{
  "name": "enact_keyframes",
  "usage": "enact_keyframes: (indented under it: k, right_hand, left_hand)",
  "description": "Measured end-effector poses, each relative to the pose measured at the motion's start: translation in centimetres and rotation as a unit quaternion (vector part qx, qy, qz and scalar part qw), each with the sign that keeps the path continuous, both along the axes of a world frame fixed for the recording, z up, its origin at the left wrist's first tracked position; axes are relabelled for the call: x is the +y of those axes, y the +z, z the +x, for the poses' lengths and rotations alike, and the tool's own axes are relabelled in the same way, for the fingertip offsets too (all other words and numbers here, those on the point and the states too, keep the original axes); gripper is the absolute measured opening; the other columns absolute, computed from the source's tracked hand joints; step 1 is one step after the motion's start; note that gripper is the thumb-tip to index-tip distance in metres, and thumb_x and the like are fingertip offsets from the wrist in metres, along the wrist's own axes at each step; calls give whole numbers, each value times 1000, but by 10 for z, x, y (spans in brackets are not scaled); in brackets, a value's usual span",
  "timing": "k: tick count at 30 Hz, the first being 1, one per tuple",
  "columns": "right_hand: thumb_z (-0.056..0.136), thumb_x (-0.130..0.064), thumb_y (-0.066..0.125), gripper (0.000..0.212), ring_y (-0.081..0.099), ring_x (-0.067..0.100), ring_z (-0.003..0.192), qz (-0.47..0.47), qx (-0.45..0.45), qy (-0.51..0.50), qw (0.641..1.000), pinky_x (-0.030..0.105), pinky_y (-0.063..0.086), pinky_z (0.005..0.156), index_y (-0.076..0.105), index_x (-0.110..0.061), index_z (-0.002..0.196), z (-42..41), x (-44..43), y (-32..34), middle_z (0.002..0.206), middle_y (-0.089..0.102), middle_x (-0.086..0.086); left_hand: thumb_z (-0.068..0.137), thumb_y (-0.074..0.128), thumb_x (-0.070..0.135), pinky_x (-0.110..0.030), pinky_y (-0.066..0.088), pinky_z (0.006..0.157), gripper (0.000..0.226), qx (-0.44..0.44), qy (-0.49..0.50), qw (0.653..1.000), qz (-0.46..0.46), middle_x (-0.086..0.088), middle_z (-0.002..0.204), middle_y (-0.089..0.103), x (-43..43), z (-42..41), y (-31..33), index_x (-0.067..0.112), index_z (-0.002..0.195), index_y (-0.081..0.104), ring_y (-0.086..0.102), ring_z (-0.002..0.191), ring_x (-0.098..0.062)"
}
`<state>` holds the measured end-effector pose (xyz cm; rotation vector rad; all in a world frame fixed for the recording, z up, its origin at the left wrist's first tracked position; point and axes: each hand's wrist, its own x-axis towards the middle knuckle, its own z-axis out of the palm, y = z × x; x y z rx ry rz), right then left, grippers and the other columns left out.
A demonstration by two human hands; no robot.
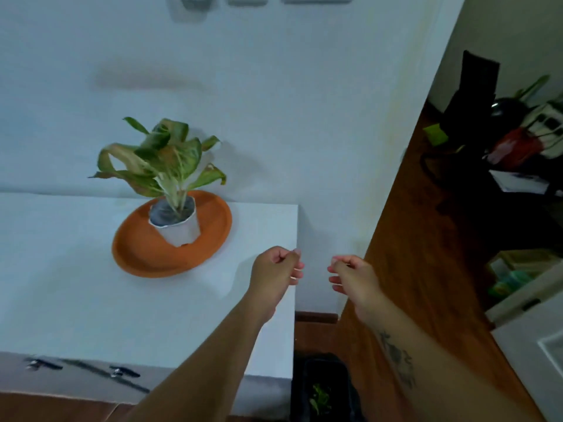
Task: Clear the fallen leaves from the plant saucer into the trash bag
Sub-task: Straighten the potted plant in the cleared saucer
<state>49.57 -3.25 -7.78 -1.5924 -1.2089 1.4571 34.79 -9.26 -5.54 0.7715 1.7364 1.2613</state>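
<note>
Hovering loosely curled, empty: left hand (pixel 275 269), right hand (pixel 353 277); trash bag (pixel 323 388) below, saucer (pixel 170 257) leftward.

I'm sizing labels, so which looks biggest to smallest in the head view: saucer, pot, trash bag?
1. Saucer, plainly largest.
2. Trash bag, though cut off by the frame, so unsure.
3. Pot, though farther from the camera.

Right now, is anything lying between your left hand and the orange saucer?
No. In the head view, only bare white tabletop separates the left hand from the orange saucer.
</note>
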Motion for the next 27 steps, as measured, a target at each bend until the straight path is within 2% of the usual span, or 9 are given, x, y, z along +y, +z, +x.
enact_keyframes:
  k: [4, 9, 12, 14, 17, 20, 22, 24, 27]
  right_hand:
    - [94, -18, 55, 16, 66, 22, 82, 3, 11, 19, 1000, 29, 56, 71, 64, -11, 105, -68, -13, 13, 99, 69, 8]
    - [91, -19, 58, 20, 64, 22, 79, -15, 49, 14, 999, 33, 57, 76, 62, -11, 109, -168, -38, 17, 103, 65, 8]
    - [90, -25, 61, 24, 65, 23, 80, -33, 62, 16, 997, 33, 57, 76, 57, -18, 112, -217, -46, 18, 101, 64, 7]
    - [88, -29, 63, 29, 65, 23, 83, -44, 57, 18, 997, 34, 57, 77, 53, -22, 114, -241, -51, 16, 101, 65, 6]
    - [88, -27, 62, 42, 63, 22, 97, -30, 14, 0, 999, 38, 56, 87, 47, -23, 127, -272, -53, 3, 109, 62, 0]
    - [91, -19, 53, 52, 58, 24, 107, 17, -79, 2, 997, 41, 50, 96, 39, -22, 141, -280, -54, -2, 122, 61, 5]
    - [94, -17, 47, 56, 54, 27, 117, 15, -116, 18, 993, 40, 45, 101, 32, -19, 148, -282, -48, 0, 134, 55, 6]
    - [96, -17, 44, 56, 48, 28, 128, 18, -152, 43, 987, 39, 39, 109, 30, -17, 150, -282, -29, 1, 141, 50, 5]
    - [93, -13, 48, 49, 50, 28, 128, 35, -195, 47, 979, 40, 36, 111, 46, -15, 141, -282, 8, 5, 138, 56, 10]
  left_hand:
    - [93, 63, 28, -22, 50, 57, 27, 53, 34, 998, 24, -4, 78, 72, -20, -85, 7, 9, 74, 61, 62, 60, -11]
    - [89, 67, 22, -24, 44, 60, 23, 200, 45, 978, 23, -3, 65, 65, -50, -202, -5, 9, 71, 62, 55, 60, -15]
    - [82, 74, 17, -30, 49, 69, 13, 240, 46, 969, 43, -2, 76, 66, -57, -255, -8, 16, 81, 62, 61, 72, -17]
    - [73, 83, 29, -32, 52, 77, 35, 257, 41, 965, 36, 4, 93, 64, -51, -285, -12, 23, 96, 57, 62, 89, -16]
    - [57, 87, 55, -38, 52, 97, 83, 301, -45, 951, 45, 11, 128, 59, -24, -325, -19, 34, 128, 49, 57, 120, -13]
    - [49, 84, 66, -45, 47, 104, 112, 347, -128, 928, 49, 5, 140, 51, -1, -336, -18, 30, 143, 35, 49, 131, -19]
    - [50, 86, 60, -46, 46, 105, 109, 349, -191, 915, 60, 4, 141, 47, 8, -341, -9, 33, 142, 33, 47, 131, -20]
    - [54, 85, 51, -44, 44, 107, 99, 345, -249, 902, 69, 9, 139, 45, 15, -346, 0, 37, 138, 36, 45, 130, -15]
    - [53, 76, 56, -41, 35, 113, 93, 371, -297, 877, 69, 12, 140, 40, 16, -347, 16, 37, 137, 41, 37, 135, -16]
